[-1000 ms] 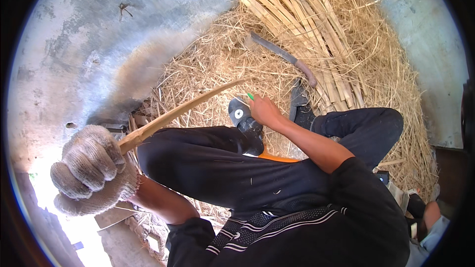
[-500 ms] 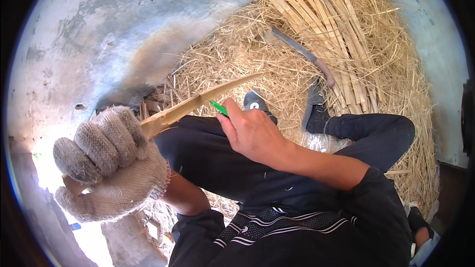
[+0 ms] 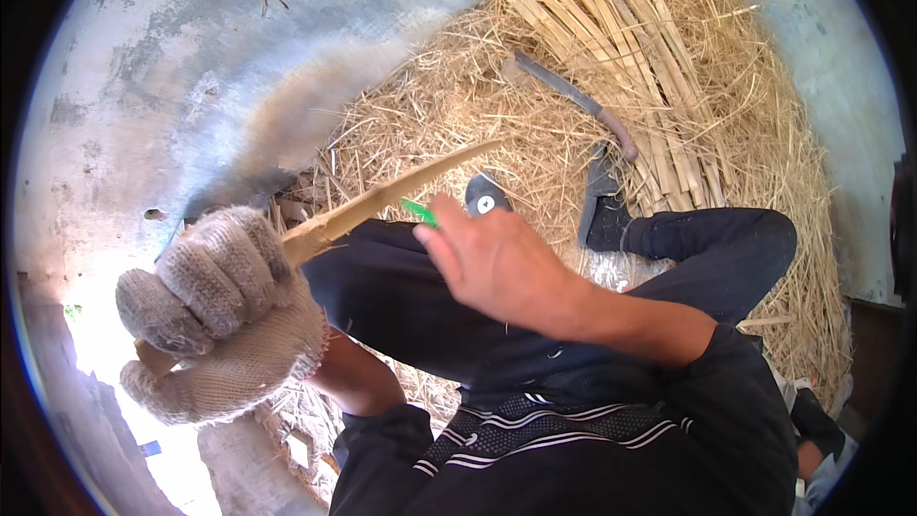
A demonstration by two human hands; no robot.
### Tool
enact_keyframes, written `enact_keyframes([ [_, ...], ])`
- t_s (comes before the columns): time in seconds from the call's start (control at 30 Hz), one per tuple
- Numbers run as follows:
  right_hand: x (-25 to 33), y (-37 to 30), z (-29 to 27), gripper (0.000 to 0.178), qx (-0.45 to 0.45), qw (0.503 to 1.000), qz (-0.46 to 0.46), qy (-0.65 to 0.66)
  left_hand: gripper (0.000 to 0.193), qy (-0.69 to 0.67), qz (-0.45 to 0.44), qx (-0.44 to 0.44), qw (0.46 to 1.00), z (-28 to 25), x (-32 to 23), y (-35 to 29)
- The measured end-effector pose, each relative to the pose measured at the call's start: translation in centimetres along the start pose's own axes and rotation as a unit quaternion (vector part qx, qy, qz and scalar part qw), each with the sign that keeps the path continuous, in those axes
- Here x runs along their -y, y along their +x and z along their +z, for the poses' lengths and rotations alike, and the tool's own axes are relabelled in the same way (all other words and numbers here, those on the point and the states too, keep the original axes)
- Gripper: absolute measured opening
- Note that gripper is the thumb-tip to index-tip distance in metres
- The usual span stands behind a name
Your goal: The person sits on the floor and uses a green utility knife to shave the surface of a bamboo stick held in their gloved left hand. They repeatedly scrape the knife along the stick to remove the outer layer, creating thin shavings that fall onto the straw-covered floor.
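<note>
A knitted grey glove covers my left hand (image 3: 224,315), which is wrapped round the thick end of a split bamboo strip (image 3: 368,201). The strip slants up and to the right from the fist, narrowing to a point above my lap. Closed on a slim bright green tool (image 3: 418,211), my bare right hand (image 3: 497,263) is just below the middle of the strip. Most of the tool is hidden in the fingers, so its kind is unclear. Its visible end is close to the strip's lower edge; I cannot tell whether they touch.
Beyond my feet, a bundle of split bamboo strips (image 3: 645,67) lies on straw (image 3: 430,105). A machete-like blade with a brown handle (image 3: 616,129) rests beside it. Walls (image 3: 191,86) rise at left and right. At the lower right, part of another person (image 3: 817,430) shows.
My left hand and the strip have shifted slightly right. The right hand has turned a little and blurs slightly; less of the green tool's tip shows against the strip.
</note>
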State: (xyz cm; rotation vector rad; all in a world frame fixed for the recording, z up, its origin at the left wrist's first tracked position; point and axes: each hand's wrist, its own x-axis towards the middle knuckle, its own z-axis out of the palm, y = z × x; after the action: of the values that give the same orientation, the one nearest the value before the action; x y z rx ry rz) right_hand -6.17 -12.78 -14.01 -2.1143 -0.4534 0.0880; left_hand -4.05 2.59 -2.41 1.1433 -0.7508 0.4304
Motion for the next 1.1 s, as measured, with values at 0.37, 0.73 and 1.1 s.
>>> enact_keyframes([
  [0.37, 0.8, -0.7, -1.1, 0.027, -0.032, 0.998, -0.010, 0.046, 0.034, -0.006, -0.044, 0.051, 0.998, 0.2, 0.1, 0.4],
  [0.73, 1.3, -0.3, 1.6, 0.019, -0.112, 0.991, -0.052, -0.061, 0.036, -0.045, -0.022, 0.060, 0.997, -1.2, -0.1, 0.3],
  [1.1, -0.2, -2.0, -1.1, 0.031, -0.036, 0.997, 0.060, 0.021, 0.043, -0.086, -0.003, 0.063, 0.994, -1.2, -0.4, -0.8],
])
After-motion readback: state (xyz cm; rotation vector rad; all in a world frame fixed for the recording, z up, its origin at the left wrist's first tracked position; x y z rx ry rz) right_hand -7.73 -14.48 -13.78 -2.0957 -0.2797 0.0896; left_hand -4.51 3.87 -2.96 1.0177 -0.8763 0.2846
